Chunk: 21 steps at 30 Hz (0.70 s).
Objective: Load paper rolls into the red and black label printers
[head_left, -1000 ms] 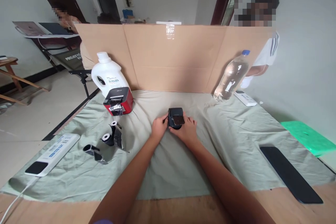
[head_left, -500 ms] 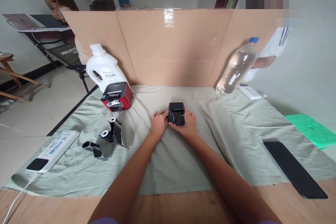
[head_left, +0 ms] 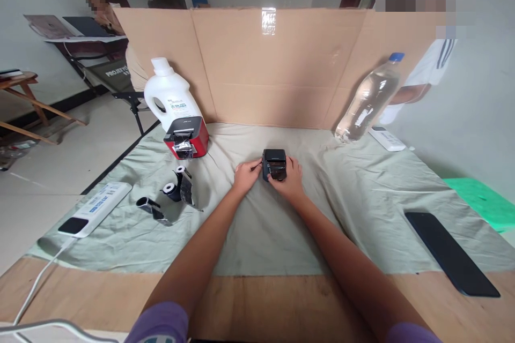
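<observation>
A small black box-shaped device (head_left: 275, 155), much like a mini label printer, stands upright mid-cloth with a glossy dark strip hanging over its front. My right hand (head_left: 291, 181) is wrapped round its right side, the thumb at the lower front. At its left edge is my left hand (head_left: 245, 178), fingers bent and drawn together; whatever lies between the fingertips is too small to make out. To the left, a red-and-black printer (head_left: 187, 138) has a similar dark strip in front. Near it lie black rolls with white cores (head_left: 170, 189) and a curled black strip (head_left: 149, 208).
A white detergent jug (head_left: 173, 91) and a leaning water bottle (head_left: 368, 99) stand before a cardboard screen (head_left: 265, 69). White power strips (head_left: 95, 209) (head_left: 387, 139) lie at both sides. A dark phone (head_left: 450, 252) rests at right, beyond it a green stool (head_left: 485, 201). People are behind the screen.
The view has shifted, so most things sit slightly higher and further right. My left fingers have drawn together at the device's left edge. My right hand keeps its hold.
</observation>
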Tool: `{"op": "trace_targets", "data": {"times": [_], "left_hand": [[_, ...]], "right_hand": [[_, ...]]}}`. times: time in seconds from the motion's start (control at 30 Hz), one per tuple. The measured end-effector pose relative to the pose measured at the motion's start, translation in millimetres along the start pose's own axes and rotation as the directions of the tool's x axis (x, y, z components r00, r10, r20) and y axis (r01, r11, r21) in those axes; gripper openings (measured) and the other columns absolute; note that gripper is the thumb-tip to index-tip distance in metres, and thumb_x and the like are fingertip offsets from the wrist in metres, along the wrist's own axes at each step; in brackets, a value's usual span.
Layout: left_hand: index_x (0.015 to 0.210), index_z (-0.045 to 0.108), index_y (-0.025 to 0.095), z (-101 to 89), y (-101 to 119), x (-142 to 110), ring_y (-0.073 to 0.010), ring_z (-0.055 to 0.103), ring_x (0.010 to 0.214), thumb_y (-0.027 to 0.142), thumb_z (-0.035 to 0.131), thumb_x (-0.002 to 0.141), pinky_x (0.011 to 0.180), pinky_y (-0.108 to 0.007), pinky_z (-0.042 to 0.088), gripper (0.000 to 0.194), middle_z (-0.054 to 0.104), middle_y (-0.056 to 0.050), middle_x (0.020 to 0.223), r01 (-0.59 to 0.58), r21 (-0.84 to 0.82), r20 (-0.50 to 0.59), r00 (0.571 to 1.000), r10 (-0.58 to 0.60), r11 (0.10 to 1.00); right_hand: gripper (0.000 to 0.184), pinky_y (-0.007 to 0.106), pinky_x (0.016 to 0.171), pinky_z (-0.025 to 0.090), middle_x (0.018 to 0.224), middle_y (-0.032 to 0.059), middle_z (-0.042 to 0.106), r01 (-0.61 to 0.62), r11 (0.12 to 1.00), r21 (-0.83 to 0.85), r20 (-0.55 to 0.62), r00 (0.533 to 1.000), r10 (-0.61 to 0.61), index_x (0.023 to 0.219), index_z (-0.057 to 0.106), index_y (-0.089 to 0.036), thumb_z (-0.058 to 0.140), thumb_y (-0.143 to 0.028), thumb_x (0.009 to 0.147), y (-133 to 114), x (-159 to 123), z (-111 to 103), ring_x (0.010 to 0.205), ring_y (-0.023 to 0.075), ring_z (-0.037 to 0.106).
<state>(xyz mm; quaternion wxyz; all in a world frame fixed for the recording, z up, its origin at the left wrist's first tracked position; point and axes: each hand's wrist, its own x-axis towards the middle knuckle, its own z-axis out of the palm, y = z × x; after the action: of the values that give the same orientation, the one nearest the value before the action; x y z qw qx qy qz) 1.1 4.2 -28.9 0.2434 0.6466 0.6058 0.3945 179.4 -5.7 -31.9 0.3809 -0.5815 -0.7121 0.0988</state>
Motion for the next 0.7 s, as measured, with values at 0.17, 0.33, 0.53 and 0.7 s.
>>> {"op": "trace_targets", "data": {"times": [0.17, 0.33, 0.53, 0.7], "left_hand": [[0.126, 0.070, 0.030, 1.1, -0.3, -1.1, -0.0226, 0.059, 0.130, 0.046, 0.055, 0.096, 0.114, -0.039, 0.043, 0.037, 0.067, 0.003, 0.130, -0.010, -0.003, -0.010, 1.000, 0.010, 1.000], [0.126, 0.070, 0.031, 0.0, 1.1, -1.5, -0.0241, 0.058, 0.131, 0.051, 0.058, 0.092, 0.116, -0.039, 0.041, 0.041, 0.068, 0.001, 0.128, 0.033, -0.007, -0.004, 0.999, -0.033, 0.999], [0.124, 0.071, 0.029, -2.8, 6.8, -0.7, -0.0232, 0.060, 0.128, 0.052, 0.062, 0.089, 0.115, -0.037, 0.042, 0.043, 0.070, 0.000, 0.126, 0.065, -0.048, -0.003, 0.998, -0.065, 0.997], [0.123, 0.072, 0.027, -4.2, 13.3, -0.9, -0.0231, 0.063, 0.124, 0.046, 0.062, 0.090, 0.115, -0.039, 0.041, 0.039, 0.071, -0.001, 0.125, 0.054, -0.015, -0.013, 0.998, -0.054, 0.998]], "right_hand": [[0.056, 0.048, 0.112, 0.034, 0.146, 0.0162, 0.052, 0.060, 0.990, 0.124, 0.065, 0.996, -0.068, 0.143, 0.048, -0.015, 0.029, -0.024, 0.092, 13.8, 11.9, -3.5, 0.136, 0.0273, 0.045], [0.060, 0.049, 0.118, 0.030, 0.151, 0.0131, 0.050, 0.045, 0.984, 0.174, 0.134, 0.989, -0.068, 0.147, 0.048, -0.015, 0.027, -0.017, 0.090, 25.1, 42.7, -7.8, 0.143, 0.0234, 0.041], [0.048, 0.042, 0.110, 0.041, 0.132, 0.0097, 0.067, -0.057, 0.991, 0.120, 0.229, 0.973, 0.028, 0.130, 0.067, -0.019, 0.039, -0.035, 0.094, 23.3, 88.4, -22.8, 0.126, 0.0250, 0.059], [0.028, 0.041, 0.095, 0.046, 0.093, 0.0074, 0.074, 0.069, 0.989, -0.131, 0.319, 0.948, -0.024, 0.094, 0.081, -0.022, 0.056, -0.031, 0.085, 14.8, 116.4, -26.9, 0.090, 0.0231, 0.066]]}}
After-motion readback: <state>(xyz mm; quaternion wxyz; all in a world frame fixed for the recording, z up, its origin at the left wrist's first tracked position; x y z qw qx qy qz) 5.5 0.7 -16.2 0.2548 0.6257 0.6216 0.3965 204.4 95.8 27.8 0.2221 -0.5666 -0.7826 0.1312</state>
